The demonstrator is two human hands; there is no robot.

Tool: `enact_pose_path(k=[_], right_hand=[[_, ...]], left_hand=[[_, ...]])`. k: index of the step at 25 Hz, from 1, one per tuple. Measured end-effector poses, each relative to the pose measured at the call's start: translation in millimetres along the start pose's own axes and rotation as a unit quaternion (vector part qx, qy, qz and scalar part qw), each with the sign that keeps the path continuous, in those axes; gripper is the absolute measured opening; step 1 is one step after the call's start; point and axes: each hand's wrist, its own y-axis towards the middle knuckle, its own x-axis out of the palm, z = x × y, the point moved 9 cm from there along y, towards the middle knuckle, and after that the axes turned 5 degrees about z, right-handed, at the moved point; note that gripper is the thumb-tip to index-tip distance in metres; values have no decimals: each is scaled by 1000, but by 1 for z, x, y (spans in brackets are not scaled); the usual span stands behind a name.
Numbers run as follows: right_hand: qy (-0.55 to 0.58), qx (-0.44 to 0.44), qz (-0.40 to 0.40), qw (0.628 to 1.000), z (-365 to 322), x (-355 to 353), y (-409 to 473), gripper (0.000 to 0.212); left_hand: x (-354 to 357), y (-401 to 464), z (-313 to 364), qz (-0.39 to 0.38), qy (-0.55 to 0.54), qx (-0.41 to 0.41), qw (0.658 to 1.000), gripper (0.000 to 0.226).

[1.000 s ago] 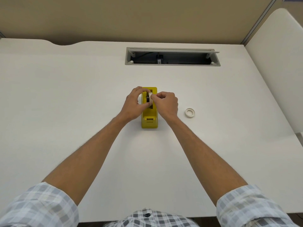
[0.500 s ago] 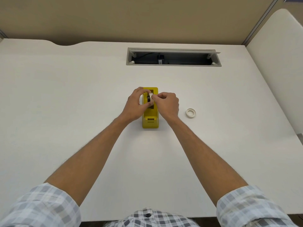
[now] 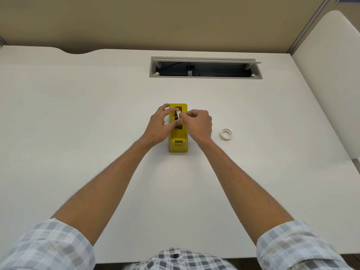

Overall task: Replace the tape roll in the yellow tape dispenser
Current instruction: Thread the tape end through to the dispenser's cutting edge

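Gripping tape roll [image 3: 178, 118] in yellow dispenser [image 3: 178, 142]: left hand [image 3: 160, 125] and right hand [image 3: 198, 124] both pinch it; spare ring [image 3: 226, 134] lies nearby on surface [image 3: 78, 123].

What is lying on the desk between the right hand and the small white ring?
Nothing. In the head view, the stretch of white desk between the right hand and the small white ring is bare.

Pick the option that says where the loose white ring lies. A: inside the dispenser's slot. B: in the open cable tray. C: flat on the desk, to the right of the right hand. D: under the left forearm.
C: the white ring lies flat on the bare desk, apart from the right hand and the yellow dispenser.
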Motion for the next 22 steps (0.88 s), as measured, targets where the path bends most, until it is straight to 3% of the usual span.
enact_pose_path(k=[14,22], right_hand=[[-11,-9,12,1000,2,0,1,30],[-9,-13,6,1000,2,0,2,15]], left_hand=[[-4,-3,8,2,-12,32,999,42],[2,-3,-1,0,17,-2,1000,40]])
